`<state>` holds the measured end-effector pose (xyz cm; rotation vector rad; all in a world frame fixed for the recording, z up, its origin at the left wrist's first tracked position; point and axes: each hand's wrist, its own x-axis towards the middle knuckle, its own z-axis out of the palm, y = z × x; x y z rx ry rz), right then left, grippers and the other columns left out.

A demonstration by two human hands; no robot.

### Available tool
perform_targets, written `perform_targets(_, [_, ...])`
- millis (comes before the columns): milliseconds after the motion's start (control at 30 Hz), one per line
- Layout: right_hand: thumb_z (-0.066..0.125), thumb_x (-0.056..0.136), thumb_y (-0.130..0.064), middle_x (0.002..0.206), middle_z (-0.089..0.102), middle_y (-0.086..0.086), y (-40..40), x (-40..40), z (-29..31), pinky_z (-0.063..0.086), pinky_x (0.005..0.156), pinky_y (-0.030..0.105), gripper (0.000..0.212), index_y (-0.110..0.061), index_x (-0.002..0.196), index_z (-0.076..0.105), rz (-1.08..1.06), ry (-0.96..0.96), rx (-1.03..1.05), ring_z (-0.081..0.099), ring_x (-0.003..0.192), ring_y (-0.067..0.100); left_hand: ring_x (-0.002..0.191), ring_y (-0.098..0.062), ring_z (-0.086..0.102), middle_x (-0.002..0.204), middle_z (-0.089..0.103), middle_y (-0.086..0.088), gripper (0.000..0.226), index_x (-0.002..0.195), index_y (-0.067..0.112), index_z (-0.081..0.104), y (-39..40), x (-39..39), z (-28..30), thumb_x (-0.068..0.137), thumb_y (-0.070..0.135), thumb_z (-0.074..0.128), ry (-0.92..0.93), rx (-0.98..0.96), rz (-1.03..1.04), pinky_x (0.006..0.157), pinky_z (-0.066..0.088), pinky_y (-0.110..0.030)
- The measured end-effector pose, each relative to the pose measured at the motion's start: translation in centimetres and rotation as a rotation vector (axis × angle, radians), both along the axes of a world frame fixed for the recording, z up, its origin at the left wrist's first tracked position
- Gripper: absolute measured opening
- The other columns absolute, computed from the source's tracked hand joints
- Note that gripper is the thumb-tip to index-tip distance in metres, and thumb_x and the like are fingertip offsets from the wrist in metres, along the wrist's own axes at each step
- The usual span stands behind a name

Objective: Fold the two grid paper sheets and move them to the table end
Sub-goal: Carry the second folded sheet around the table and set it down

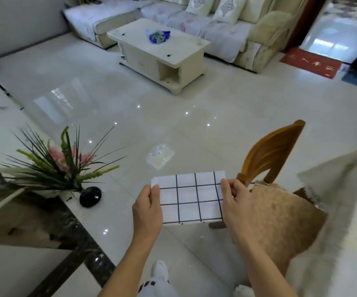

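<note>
A white sheet with a black grid point(191, 198) is held up in the air in front of me, above the tiled floor. It looks folded, with a doubled edge showing along its top left. My left hand point(148, 207) pinches its left edge and my right hand point(234, 202) pinches its right edge. I cannot tell whether I hold one sheet or two. A table covered with a white cloth point(342, 211) stands at the right edge of the view.
A wooden chair with a tan cushion point(278, 202) stands just right of my hands. A black vase of flowers point(89, 196) sits on a ledge at the left. A white coffee table point(162, 50) and a sofa point(226, 28) stand farther back.
</note>
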<state>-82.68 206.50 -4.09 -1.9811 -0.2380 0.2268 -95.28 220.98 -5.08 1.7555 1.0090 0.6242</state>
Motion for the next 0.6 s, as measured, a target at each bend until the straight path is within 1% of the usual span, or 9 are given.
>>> perform_targets(67, [0.053,0.101,-0.032,0.072,0.064,0.002,2.5,-0.5,0.1,0.048,0.062,0.031,0.021,-0.021,0.087,0.065,0.005,0.002,-0.015,0.059,0.068,0.015,0.054,-0.006,0.034,0.063,0.042,-0.003,0.039,0.074,0.005,0.046,2.5,-0.5,0.1,0.104,0.029,0.043,-0.010,-0.009,-0.001,0.050,0.030,-0.022])
perform_targets(133, [0.053,0.101,-0.032,0.074,0.065,0.001,4.8,-0.8,0.2,0.046,0.062,0.025,0.020,-0.020,0.089,0.065,0.000,-0.009,-0.032,0.059,0.071,0.015,0.056,-0.008,0.035,0.064,0.043,-0.004,0.039,0.076,0.003,0.047,5.0,-0.9,-0.1,0.104,0.031,0.042,-0.016,-0.017,-0.007,0.052,0.032,-0.024])
perform_targets(167, [0.054,0.101,-0.031,0.074,0.064,0.001,5.9,-0.9,0.3,0.043,0.059,0.020,0.020,-0.020,0.088,0.065,-0.009,-0.017,-0.031,0.058,0.070,0.013,0.058,-0.010,0.037,0.065,0.044,-0.005,0.040,0.078,0.002,0.047,6.1,-1.0,-0.2,0.104,0.032,0.042,-0.016,-0.021,-0.012,0.054,0.034,-0.027])
perform_targets(233, [0.054,0.101,-0.028,0.073,0.063,0.002,8.1,-1.2,0.4,0.041,0.057,0.016,0.020,-0.018,0.087,0.065,-0.027,-0.016,-0.016,0.056,0.067,0.011,0.060,-0.014,0.040,0.066,0.046,-0.007,0.040,0.080,0.002,0.048,8.4,-1.1,-0.4,0.104,0.034,0.042,-0.021,-0.039,-0.026,0.056,0.036,-0.031])
perform_targets(367, [0.054,0.101,-0.025,0.073,0.062,0.004,11.2,-1.6,0.9,0.040,0.058,0.011,0.020,-0.015,0.087,0.065,-0.041,-0.031,-0.023,0.054,0.067,0.012,0.060,-0.013,0.039,0.066,0.045,-0.006,0.040,0.078,0.002,0.047,11.7,-0.7,-0.4,0.103,0.033,0.044,-0.018,-0.045,-0.034,0.056,0.035,-0.029])
perform_targets(467, [0.054,0.101,-0.026,0.073,0.063,0.003,12.7,-1.0,1.3,0.040,0.057,0.010,0.020,-0.016,0.088,0.065,-0.033,-0.046,-0.040,0.055,0.067,0.012,0.060,-0.014,0.038,0.065,0.043,-0.006,0.041,0.078,0.000,0.046,13.4,-0.1,-0.5,0.103,0.032,0.044,-0.031,-0.055,-0.039,0.057,0.034,-0.032])
perform_targets(600, [0.054,0.101,-0.027,0.069,0.060,0.003,14.5,1.2,0.7,0.041,0.055,0.014,0.022,-0.016,0.085,0.064,-0.034,-0.035,-0.024,0.050,0.059,0.005,0.061,-0.017,0.038,0.065,0.044,-0.007,0.041,0.079,0.000,0.047,15.3,1.9,-0.9,0.103,0.033,0.044,-0.032,-0.060,-0.029,0.057,0.034,-0.034])
